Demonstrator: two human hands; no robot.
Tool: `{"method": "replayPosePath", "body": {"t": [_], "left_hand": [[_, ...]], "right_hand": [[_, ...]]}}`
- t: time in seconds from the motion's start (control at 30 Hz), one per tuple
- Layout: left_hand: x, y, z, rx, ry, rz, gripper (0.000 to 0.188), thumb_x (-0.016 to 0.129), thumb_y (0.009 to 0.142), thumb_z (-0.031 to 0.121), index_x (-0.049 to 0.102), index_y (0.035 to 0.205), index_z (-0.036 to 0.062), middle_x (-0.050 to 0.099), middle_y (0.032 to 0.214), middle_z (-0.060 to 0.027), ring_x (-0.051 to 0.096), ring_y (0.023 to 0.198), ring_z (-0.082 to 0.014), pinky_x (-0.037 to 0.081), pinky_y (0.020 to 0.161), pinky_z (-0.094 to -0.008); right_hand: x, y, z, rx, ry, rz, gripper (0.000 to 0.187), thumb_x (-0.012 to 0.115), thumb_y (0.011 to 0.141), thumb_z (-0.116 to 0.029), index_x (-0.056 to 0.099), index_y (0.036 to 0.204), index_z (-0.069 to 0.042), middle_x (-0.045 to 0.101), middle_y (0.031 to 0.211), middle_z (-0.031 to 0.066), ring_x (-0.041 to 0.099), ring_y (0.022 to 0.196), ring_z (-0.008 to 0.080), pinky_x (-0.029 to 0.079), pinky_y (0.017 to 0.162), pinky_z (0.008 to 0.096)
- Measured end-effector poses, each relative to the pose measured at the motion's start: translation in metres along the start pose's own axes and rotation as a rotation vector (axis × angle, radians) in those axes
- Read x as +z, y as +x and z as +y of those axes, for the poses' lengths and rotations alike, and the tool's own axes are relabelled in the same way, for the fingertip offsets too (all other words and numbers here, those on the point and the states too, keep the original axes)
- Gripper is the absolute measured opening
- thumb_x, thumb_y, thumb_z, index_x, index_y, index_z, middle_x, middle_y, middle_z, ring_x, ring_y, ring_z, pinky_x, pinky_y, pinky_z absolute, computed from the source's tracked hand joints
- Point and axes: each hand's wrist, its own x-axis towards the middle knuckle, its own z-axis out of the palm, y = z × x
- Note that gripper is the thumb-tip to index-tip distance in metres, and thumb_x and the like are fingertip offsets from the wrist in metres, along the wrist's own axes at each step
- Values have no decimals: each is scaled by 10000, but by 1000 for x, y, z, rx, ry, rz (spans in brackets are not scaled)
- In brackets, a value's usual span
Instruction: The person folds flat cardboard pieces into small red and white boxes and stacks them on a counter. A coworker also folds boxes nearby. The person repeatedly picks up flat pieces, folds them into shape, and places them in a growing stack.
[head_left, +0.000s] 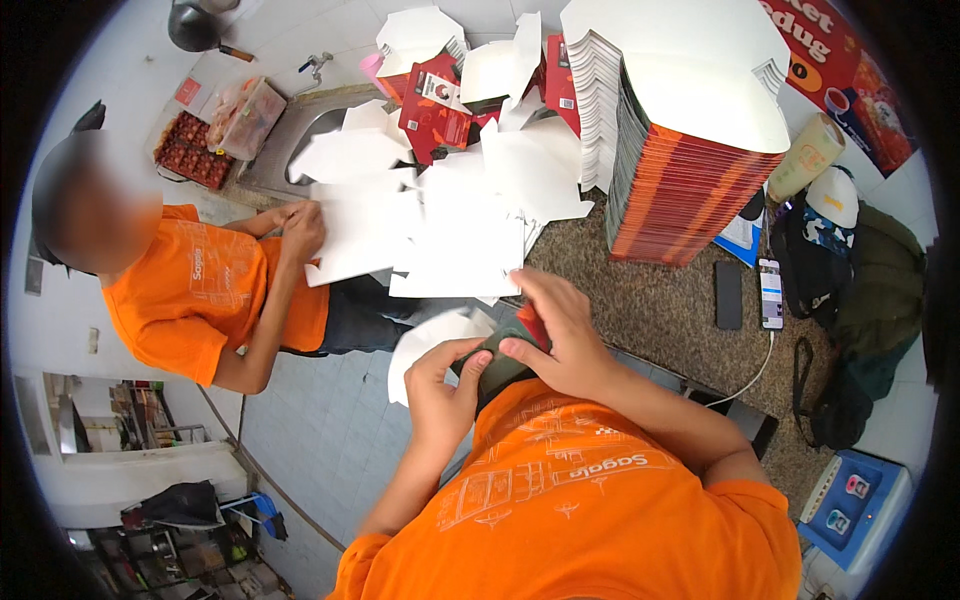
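In front of my orange shirt, both hands hold a cardboard food box blank (505,358) with a dark green and red outer side. Its white flap (430,335) sticks out on the far left. My left hand (440,388) grips the left side, thumb pressed on the green face. My right hand (562,325) closes on the right side, thumb on top and index finger stretched up near the loose white cartons (465,225). These lie overlapping on the granite counter (640,310). Beyond them are partly folded red boxes (435,105).
A tall stack of red-edged box blanks (680,165) stands right of the loose cartons. Farther right are a dark phone (728,295), a lit phone (770,293) on a cable and a dark bag (870,290). A co-worker in orange (215,285) handles a white carton at left.
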Motion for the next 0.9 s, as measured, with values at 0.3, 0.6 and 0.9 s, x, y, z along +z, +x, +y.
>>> {"method": "replayPosePath", "body": {"t": [0.3, 0.6, 0.9], "left_hand": [[1, 1, 10, 219, 136, 120, 78, 785, 893, 33, 772, 969, 21, 735, 845, -63, 635, 759, -159, 435, 749, -318], [0, -22, -4, 466, 422, -178, 122, 837, 833, 182, 809, 950, 163, 783, 1026, -5, 670, 947, -165, 258, 869, -360], [8, 27, 0, -519, -1601, -31, 508, 519, 1107, 461, 539, 1379, 33, 692, 1285, -164, 719, 1155, -303, 620, 991, -444]], "right_hand": [[0, 1, 15, -124, 146, -109, 508, 539, 1096, -254, 543, 1488, 69, 448, 1621, 254, 410, 1513, 445, 257, 1257, 571], [-38, 48, 14, 366, 477, 206, 491, 641, 1067, -198, 534, 1481, 42, 726, 1218, 140, 679, 1098, 147, 551, 961, 331], [-21, 15, -4, -498, 220, 54, 486, 610, 922, 48, 600, 1408, 33, 633, 1382, 246, 633, 1286, 417, 496, 1102, 488]]}}
